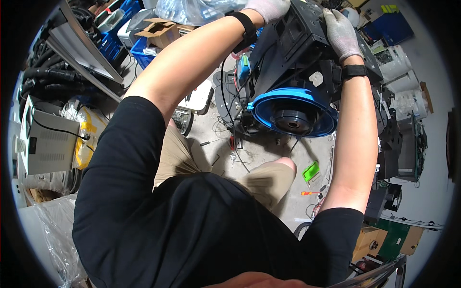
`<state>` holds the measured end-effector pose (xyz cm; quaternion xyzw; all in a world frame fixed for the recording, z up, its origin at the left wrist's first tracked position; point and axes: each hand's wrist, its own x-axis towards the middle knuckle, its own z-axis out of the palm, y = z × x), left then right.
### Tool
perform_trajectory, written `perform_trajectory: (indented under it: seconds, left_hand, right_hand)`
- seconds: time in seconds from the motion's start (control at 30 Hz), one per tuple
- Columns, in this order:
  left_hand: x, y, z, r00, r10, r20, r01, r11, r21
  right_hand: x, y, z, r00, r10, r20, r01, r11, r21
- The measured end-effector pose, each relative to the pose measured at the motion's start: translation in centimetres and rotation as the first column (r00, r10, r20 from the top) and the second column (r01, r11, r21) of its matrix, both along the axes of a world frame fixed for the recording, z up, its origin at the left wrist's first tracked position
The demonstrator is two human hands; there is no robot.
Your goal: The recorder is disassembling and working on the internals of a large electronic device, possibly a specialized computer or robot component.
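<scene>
Atop black machine housing (297, 53): both hands grip top edges, L (266, 8), R (341, 33); clutter crowds sides.

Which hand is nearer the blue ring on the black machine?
Right. The right hand grips the machine just above the blue ring; the left hand holds its far top edge.

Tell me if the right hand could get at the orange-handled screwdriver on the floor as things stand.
Probably not right away: the right hand is up on the black machine, gripping it. The screwdriver lies uncovered on the floor below that elbow.
</scene>
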<state>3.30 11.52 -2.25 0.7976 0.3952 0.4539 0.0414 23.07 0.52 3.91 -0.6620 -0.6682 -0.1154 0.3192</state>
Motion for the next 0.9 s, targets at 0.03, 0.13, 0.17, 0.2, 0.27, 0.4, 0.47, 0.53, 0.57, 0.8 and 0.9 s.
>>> perform_trajectory:
  seconds: [0.03, 0.13, 0.17, 0.2, 0.27, 0.4, 0.47, 0.53, 0.57, 0.8, 0.9]
  left_hand:
    - [0.3, 0.1, -0.1, 0.998, 0.061, -0.036, -0.062, 0.997, -0.054]
    - [0.4, 0.7, -0.4, 1.000, 0.002, -0.026, -0.001, 0.999, 0.035]
    - [0.5, 1.0, -0.4, 1.000, 0.003, -0.025, -0.002, 0.999, 0.037]
    - [0.5, 1.4, -0.3, 0.999, -0.016, -0.029, 0.017, 1.000, 0.027]
    - [0.3, 1.8, -0.4, 0.999, -0.032, -0.031, 0.032, 0.999, 0.014]
    - [-1.1, 1.5, -0.8, 0.972, -0.232, 0.022, 0.232, 0.972, 0.025]
    - [-1.4, 0.9, -0.6, 0.954, -0.301, 0.005, 0.301, 0.953, 0.027]
    - [-1.3, 0.0, -0.4, 0.937, -0.312, 0.158, 0.333, 0.934, -0.131]
    - [-1.3, -0.5, -0.3, 0.937, -0.311, 0.159, 0.332, 0.934, -0.132]
    - [-0.7, -0.2, 0.3, 0.990, -0.128, 0.055, 0.119, 0.982, 0.144]
    - [-0.4, 1.6, 0.0, 0.987, -0.161, 0.015, 0.161, 0.987, -0.026]
  right_hand:
    - [-0.2, -0.2, 0.0, 1.000, 0.005, 0.003, -0.005, 1.000, -0.010]
    - [-0.8, -0.6, 0.1, 1.000, 0.022, 0.003, -0.022, 1.000, 0.012]
    - [-0.9, -0.7, 0.1, 1.000, 0.025, 0.003, -0.025, 0.999, 0.042]
    - [-1.0, -0.7, 0.1, 1.000, 0.030, 0.000, -0.030, 0.999, 0.041]
    - [-1.2, -0.8, 0.2, 1.000, 0.003, -0.014, -0.003, 1.000, 0.023]
    - [-1.1, -0.9, 0.3, 1.000, 0.017, 0.002, -0.017, 1.000, 0.010]
    - [-1.1, -0.9, 0.3, 1.000, 0.009, -0.009, -0.009, 1.000, 0.020]
    - [-1.1, -0.7, 0.2, 1.000, 0.001, -0.018, -0.001, 1.000, -0.004]
    - [-1.1, -0.7, 0.2, 1.000, -0.002, -0.022, 0.002, 1.000, 0.001]
    - [-1.0, -0.6, 0.2, 1.000, -0.001, -0.030, 0.000, 1.000, -0.024]
    - [-1.1, -0.6, 0.1, 1.000, -0.009, -0.013, 0.010, 0.999, 0.036]
